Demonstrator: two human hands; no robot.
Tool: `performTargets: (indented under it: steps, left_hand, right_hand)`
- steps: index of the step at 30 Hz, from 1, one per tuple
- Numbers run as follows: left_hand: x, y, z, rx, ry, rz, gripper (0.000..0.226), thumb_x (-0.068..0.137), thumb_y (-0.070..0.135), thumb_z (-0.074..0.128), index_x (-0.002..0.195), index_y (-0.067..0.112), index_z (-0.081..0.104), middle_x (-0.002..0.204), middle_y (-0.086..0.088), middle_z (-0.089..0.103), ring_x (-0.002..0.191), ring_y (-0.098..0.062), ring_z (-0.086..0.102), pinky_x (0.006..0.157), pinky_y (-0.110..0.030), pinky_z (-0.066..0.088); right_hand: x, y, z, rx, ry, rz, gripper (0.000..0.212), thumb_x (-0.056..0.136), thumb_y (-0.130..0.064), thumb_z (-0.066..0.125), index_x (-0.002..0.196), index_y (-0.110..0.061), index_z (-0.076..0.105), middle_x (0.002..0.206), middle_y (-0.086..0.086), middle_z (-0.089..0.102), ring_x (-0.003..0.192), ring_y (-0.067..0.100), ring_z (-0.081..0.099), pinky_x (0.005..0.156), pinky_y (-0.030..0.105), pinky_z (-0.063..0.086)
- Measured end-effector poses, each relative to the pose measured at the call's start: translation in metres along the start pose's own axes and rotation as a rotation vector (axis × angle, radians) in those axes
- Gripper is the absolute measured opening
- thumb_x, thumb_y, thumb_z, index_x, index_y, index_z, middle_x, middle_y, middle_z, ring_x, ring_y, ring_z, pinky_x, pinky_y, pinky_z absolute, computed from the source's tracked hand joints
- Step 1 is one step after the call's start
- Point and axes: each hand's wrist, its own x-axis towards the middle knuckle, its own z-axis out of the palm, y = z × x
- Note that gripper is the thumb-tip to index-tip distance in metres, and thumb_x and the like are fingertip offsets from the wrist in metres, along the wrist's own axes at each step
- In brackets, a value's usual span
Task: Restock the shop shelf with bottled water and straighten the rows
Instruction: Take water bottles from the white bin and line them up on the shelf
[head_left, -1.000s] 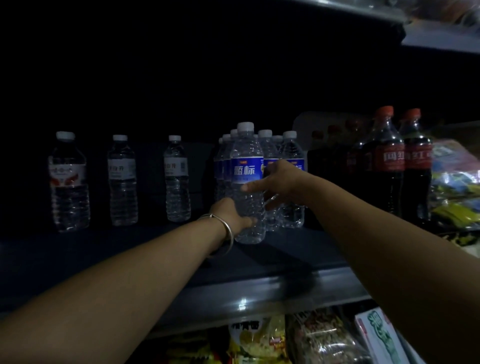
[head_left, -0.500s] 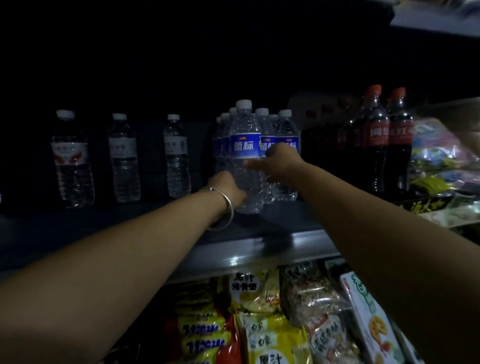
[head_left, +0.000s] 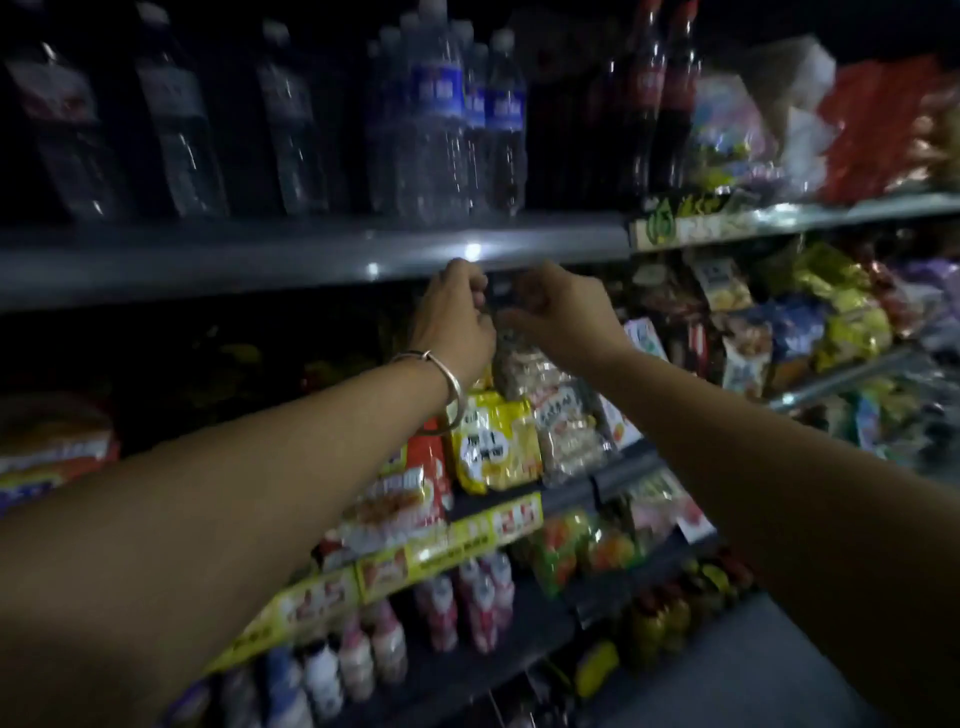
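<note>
Both hands hang just below the shelf's front edge (head_left: 311, 254), left hand (head_left: 457, 312) and right hand (head_left: 561, 312) nearly touching, fingers loosely curled and holding nothing. The blue-labelled water bottles (head_left: 436, 119) stand upright directly above them near that edge, about equally near either hand; reaching them means going up and forward.

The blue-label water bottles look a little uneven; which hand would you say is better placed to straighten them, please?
Marginally the left hand: it sits almost directly beneath the front blue-label water bottle, while the right hand is further right.
</note>
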Motion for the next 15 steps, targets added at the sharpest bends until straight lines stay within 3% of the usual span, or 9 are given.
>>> performTargets:
  steps: [2, 9, 15]
  left_hand:
    - [-0.043, -0.017, 0.019, -0.023, -0.049, -0.047, 0.03, 0.082, -0.004, 0.051, 0.111, 0.002, 0.052, 0.097, -0.006, 0.05, 0.094, -0.025, 0.055, 0.078, -0.022, 0.039]
    - [-0.177, -0.096, 0.094, -0.024, -0.231, -0.29, 0.025, 0.087, -0.001, 0.049, 0.112, 0.003, 0.05, 0.109, -0.012, 0.052, 0.1, -0.029, 0.052, 0.08, -0.029, 0.042]
    - [-0.288, -0.171, 0.156, -0.001, -0.238, -0.487, 0.022, 0.083, -0.002, 0.049, 0.103, -0.001, 0.057, 0.102, -0.019, 0.061, 0.094, -0.032, 0.058, 0.079, -0.032, 0.044]
  right_hand:
    - [-0.042, 0.019, 0.024, -0.008, -0.06, 0.044, 0.039, 0.082, -0.033, 0.069, 0.108, -0.006, 0.06, 0.096, 0.013, 0.069, 0.093, 0.031, 0.063, 0.079, 0.041, 0.05]
    - [-0.169, 0.088, 0.121, -0.07, -0.36, 0.196, 0.04, 0.087, -0.035, 0.064, 0.116, -0.008, 0.055, 0.105, 0.013, 0.067, 0.1, 0.032, 0.06, 0.073, 0.033, 0.046]
    - [-0.27, 0.148, 0.22, -0.099, -0.547, 0.254, 0.036, 0.089, -0.034, 0.059, 0.115, -0.009, 0.056, 0.109, 0.019, 0.065, 0.102, 0.039, 0.058, 0.073, 0.036, 0.044]
